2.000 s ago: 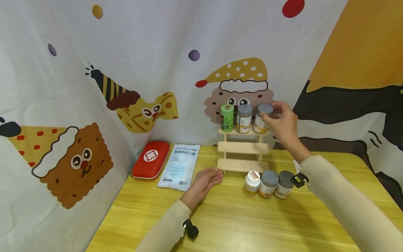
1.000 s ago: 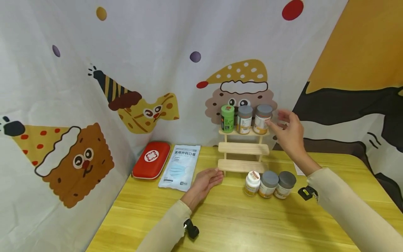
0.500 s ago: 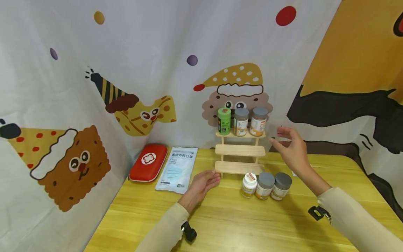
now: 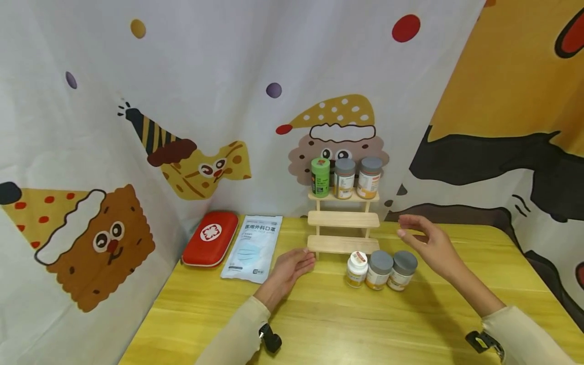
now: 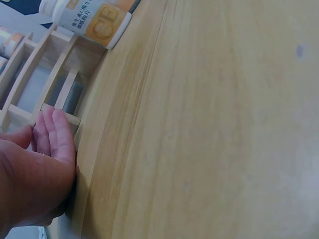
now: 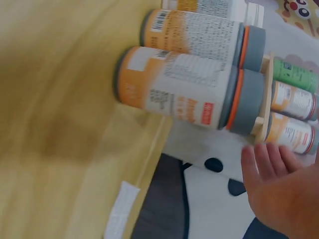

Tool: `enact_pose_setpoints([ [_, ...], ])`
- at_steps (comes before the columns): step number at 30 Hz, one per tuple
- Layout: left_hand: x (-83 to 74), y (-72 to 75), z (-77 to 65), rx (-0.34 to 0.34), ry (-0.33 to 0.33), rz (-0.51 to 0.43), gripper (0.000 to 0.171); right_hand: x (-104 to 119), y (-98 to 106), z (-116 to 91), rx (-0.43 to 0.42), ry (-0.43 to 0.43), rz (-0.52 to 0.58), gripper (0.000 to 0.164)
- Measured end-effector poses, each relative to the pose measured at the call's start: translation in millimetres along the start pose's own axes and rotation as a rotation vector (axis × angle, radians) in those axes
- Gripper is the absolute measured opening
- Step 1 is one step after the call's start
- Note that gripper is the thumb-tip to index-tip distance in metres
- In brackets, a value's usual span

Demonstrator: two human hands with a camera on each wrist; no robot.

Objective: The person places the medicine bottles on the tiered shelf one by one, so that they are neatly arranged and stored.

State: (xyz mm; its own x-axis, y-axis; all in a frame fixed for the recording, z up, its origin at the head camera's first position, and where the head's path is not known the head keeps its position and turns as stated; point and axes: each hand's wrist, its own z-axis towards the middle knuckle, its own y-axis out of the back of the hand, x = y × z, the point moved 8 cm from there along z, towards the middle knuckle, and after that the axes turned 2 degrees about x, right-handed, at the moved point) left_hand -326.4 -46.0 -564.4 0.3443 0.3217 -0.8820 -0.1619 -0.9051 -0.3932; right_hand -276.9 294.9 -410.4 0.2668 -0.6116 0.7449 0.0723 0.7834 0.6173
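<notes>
A small three-tier wooden shelf stands against the cloth backdrop. On its top tier are a green bottle and two grey-capped bottles, one in the middle and one at right. My left hand rests at the shelf's lower left end, its fingers extended against the wood. My right hand hovers in the air right of the shelf, fingers loosely bent, holding nothing. Below it to the left, a white-capped bottle and two grey-capped bottles stand before the shelf.
A red first-aid case and a pale blue face-mask packet lie left on the wooden table. A white slip lies near the table's back edge. The patterned cloth hangs close behind the shelf.
My right hand has let go of the right-hand bottle on the top tier and moved down and right, away from it. The left hand stays at the shelf. The head view has shifted slightly.
</notes>
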Motion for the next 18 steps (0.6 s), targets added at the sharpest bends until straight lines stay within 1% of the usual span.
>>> enact_pose_setpoints([
  [5, -0.4, 1.0, 1.7, -0.002, 0.001, -0.001, 0.042, -10.7, -14.3, -15.1, 0.154, 0.067, 0.114, 0.048],
  [8, -2.0, -0.5, 2.0, 0.005, -0.009, 0.000, 0.042, -18.5, -19.0, -24.3, 0.217, 0.082, 0.172, 0.049],
  [10, -2.5, -1.4, 2.3, 0.011, -0.016, 0.002, 0.042, -24.1, -20.4, -30.2, 0.240, 0.067, 0.180, 0.050],
  [14, -1.2, -1.4, 2.3, 0.010, -0.006, -0.005, 0.040, -34.0, -24.1, -39.0, 0.269, 0.016, 0.171, 0.054],
  [18, -0.2, 0.1, 1.5, 0.002, -0.002, -0.007, 0.040, -39.6, -28.4, -42.9, 0.285, -0.003, 0.175, 0.057],
])
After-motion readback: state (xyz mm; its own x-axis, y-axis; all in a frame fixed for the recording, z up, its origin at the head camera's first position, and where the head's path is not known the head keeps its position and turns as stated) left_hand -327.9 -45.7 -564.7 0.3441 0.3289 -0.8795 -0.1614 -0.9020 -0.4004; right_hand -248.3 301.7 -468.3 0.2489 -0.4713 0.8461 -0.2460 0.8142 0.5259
